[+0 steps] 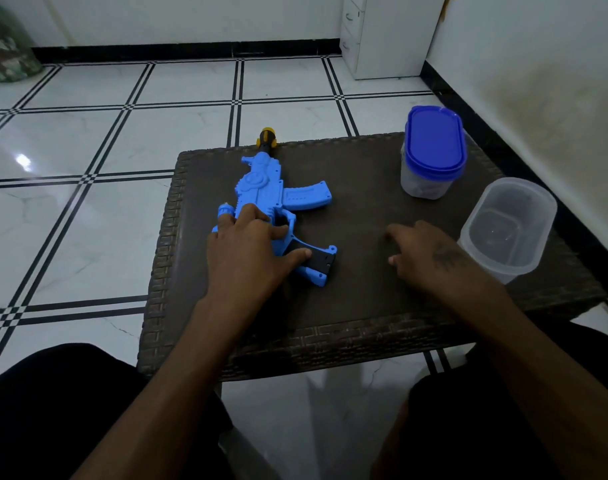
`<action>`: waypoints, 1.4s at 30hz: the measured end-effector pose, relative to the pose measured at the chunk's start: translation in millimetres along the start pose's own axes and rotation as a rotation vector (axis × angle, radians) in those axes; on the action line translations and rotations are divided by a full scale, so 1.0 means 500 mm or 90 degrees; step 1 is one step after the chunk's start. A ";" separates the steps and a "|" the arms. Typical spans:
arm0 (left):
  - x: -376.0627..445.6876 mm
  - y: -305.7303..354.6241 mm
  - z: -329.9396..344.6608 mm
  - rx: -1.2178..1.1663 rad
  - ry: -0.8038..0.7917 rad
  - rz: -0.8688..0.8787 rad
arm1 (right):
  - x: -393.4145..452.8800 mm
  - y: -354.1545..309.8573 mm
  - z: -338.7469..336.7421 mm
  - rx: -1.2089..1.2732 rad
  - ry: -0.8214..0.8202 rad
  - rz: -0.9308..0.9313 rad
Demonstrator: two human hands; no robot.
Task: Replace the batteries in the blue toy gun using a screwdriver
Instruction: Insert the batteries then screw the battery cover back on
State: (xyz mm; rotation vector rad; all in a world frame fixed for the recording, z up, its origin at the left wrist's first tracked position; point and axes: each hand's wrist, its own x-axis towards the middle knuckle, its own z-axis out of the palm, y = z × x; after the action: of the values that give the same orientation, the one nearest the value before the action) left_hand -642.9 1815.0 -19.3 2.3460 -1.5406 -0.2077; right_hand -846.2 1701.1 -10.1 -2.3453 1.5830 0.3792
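The blue toy gun (271, 192) lies flat on the dark woven table (364, 209), its yellow and black muzzle pointing away past the far edge, its black and blue grip toward me. My left hand (247, 251) rests on the gun's rear half with fingers spread, thumb on the black grip. My right hand (423, 254) lies on the table to the right of the gun, fingers loosely bent, holding nothing. No screwdriver or batteries show in the open.
A clear container with a blue lid (432, 154) stands at the table's far right. An open clear container (510, 230) stands nearer, at the right edge. White tiled floor surrounds the table; a white cabinet (385, 32) stands by the wall.
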 end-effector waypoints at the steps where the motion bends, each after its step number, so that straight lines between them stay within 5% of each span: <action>1: 0.004 0.002 -0.004 -0.011 0.003 -0.008 | 0.001 -0.001 0.001 -0.005 0.013 -0.005; 14: 0.020 0.025 0.004 -0.067 -0.057 -0.056 | 0.014 -0.023 0.000 0.053 0.089 -0.074; 20: 0.029 0.031 0.003 -0.073 -0.072 -0.063 | -0.025 -0.044 -0.029 0.421 0.313 -0.297; 27: 0.031 0.033 0.002 -0.070 -0.077 -0.072 | -0.044 -0.082 -0.015 0.825 0.342 -0.418; 42: 0.034 0.029 0.011 -0.055 -0.061 -0.057 | -0.048 -0.090 0.008 0.812 0.433 -0.469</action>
State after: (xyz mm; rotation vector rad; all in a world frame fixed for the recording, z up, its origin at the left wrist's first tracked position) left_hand -650.0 1793.3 -18.4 2.3697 -1.4404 -0.4054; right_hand -813.5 1739.1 -0.9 -1.7375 0.5685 -1.2835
